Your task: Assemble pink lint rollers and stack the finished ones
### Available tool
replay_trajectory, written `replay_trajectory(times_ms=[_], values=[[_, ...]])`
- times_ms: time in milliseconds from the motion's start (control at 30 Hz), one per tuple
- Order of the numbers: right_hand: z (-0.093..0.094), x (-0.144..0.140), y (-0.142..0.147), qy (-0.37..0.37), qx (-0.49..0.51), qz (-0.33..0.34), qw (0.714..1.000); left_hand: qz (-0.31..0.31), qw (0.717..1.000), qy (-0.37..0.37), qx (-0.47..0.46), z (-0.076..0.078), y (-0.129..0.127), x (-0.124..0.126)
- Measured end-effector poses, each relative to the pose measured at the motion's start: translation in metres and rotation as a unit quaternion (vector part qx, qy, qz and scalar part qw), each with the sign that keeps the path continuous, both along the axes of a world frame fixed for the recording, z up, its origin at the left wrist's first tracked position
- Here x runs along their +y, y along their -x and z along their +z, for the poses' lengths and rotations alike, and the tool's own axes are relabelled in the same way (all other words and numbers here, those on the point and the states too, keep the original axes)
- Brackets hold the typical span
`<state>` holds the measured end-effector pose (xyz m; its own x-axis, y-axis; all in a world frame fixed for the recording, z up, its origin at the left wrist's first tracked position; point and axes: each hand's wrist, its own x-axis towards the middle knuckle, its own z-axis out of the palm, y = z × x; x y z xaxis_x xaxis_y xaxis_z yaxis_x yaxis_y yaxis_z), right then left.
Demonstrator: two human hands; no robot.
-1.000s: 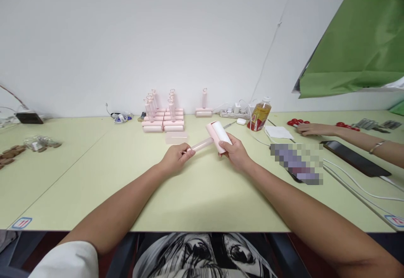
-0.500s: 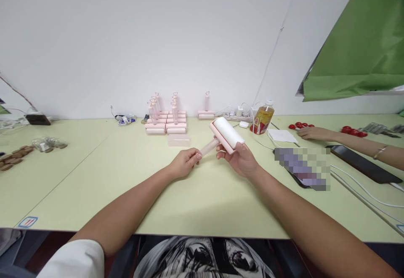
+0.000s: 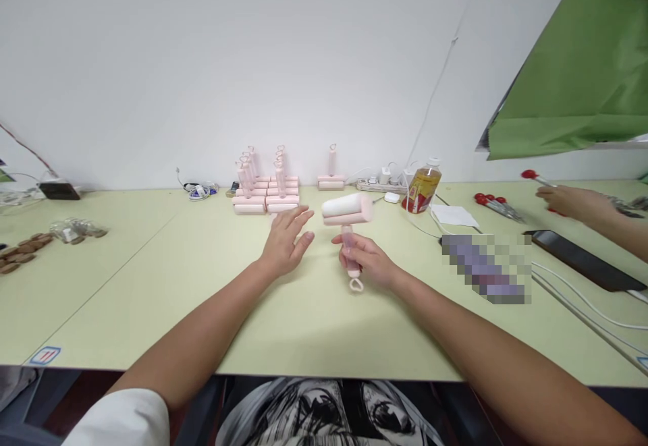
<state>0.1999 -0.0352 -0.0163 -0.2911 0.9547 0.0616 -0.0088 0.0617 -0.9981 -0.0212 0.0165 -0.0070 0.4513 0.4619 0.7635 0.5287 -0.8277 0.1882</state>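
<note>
My right hand [image 3: 369, 257] is closed round the clear pink handle of a lint roller [image 3: 347, 210]. The roller's white sheet roll faces up and its heart-shaped loop hangs below my fingers. My left hand [image 3: 286, 240] is empty, fingers spread, left of the roller and apart from it. It hides most of the pink cover that lies on the table. Just beyond stand several pink lint rollers [image 3: 266, 204] in two rows, handles upright. One more upright lint roller [image 3: 331, 181] stands by the wall, right of those rows.
At the right are a drink bottle [image 3: 422, 186], white paper [image 3: 454, 215], a power strip [image 3: 382, 185], a blurred-out phone and a black phone [image 3: 582, 260] with cables. A co-worker's hand [image 3: 572, 200] holds a red-headed stick. Brown wooden pieces [image 3: 25, 250] lie far left.
My left hand has let go of the lint roller's handle and opened, moving forward and left. My right hand has gone from the roller's head to its handle, and the roller has turned upright.
</note>
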Motion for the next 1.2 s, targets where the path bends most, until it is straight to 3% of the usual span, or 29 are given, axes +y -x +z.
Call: replay_trajectory(times_ms=[133,333,400,433,500,567,633,767,867,1000,1100,1200], values=[[0.002,-0.006,0.002,0.061,-0.007,0.104,0.993,-0.019,0.999,-0.037,0.027,0.003,-0.004,-0.01],[0.009,-0.011,-0.009,0.148,-0.004,0.292,0.945,-0.119,0.984,0.128,0.019,0.004,0.016,0.0],[0.011,-0.01,-0.015,0.16,0.008,0.316,0.935,-0.044,0.992,0.119,-0.003,0.007,0.031,0.013],[0.011,-0.009,-0.018,0.159,0.017,0.321,0.933,0.061,0.992,0.096,-0.046,0.009,0.038,0.021],[0.012,-0.008,-0.021,0.151,0.034,0.325,0.933,0.247,0.962,0.068,-0.096,0.011,0.053,0.035],[0.012,-0.007,-0.022,0.145,0.043,0.324,0.934,0.326,0.938,0.067,-0.093,0.011,0.064,0.047],[0.012,-0.007,-0.022,0.143,0.044,0.324,0.934,0.351,0.93,0.079,-0.075,0.007,0.069,0.054],[0.012,-0.007,-0.02,0.142,0.038,0.324,0.935,0.33,0.936,0.119,-0.022,-0.005,0.066,0.06],[0.013,-0.007,-0.02,0.144,0.03,0.32,0.936,0.253,0.95,0.175,0.055,-0.014,0.061,0.061],[0.015,-0.008,-0.019,0.138,0.014,0.314,0.939,0.169,0.945,0.228,0.165,-0.022,0.059,0.061],[0.016,-0.008,-0.017,0.101,-0.011,0.289,0.952,0.17,0.944,0.251,0.132,-0.021,0.057,0.059],[0.016,-0.007,-0.014,0.047,-0.07,0.207,0.975,0.173,0.932,0.318,-0.007,-0.016,0.051,0.054]])
